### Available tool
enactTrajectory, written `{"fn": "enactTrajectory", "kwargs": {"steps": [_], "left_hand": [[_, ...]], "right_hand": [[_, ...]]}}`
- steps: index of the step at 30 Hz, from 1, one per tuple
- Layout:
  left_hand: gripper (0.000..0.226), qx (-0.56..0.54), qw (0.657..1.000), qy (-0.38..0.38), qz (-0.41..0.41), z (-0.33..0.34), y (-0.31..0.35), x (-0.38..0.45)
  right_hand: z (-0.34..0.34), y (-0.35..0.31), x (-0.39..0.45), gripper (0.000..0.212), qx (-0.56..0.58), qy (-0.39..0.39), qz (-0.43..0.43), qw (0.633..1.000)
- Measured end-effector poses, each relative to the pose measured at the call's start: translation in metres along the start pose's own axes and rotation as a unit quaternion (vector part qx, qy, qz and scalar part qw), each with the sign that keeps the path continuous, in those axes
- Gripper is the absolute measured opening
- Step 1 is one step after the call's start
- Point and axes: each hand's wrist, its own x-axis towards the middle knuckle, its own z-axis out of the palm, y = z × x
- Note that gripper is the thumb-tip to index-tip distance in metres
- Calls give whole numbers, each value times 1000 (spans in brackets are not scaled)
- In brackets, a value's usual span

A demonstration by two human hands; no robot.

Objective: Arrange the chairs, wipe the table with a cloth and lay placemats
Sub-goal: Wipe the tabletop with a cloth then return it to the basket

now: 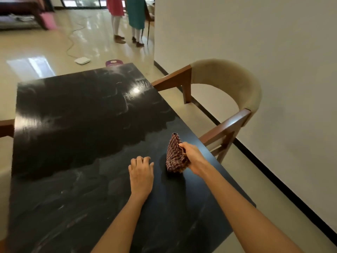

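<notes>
Stretching away from the viewer, the dark table has a curved-back chair at its right edge; near that edge the checked cloth, bunched, long axis pointing away, is gripped by the right hand, while the left hand rests beside it, empty, fingers curled.

Glossy black rectangular table top with faint wood grain and streaky wipe marks, soft woven brown-checked cloth, armchair of smooth brown wood with matt beige fabric back, polished cream floor, matt white wall
</notes>
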Motion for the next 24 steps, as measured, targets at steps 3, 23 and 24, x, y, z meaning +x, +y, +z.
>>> {"fn": "enactTrajectory", "kwargs": {"steps": [3, 23, 24], "left_hand": [[15, 13, 1000, 24, -14, 8, -1, 9], [11, 78, 994, 60, -53, 39, -10, 51], [11, 81, 993, 59, -54, 39, -10, 51]], "right_hand": [[10, -10, 20, 26, -205, 31, -129, 970], [74, 1, 107, 53, -665, -19, -403, 628], [71, 3, 111, 54, -664, -28, -404, 628]]}}
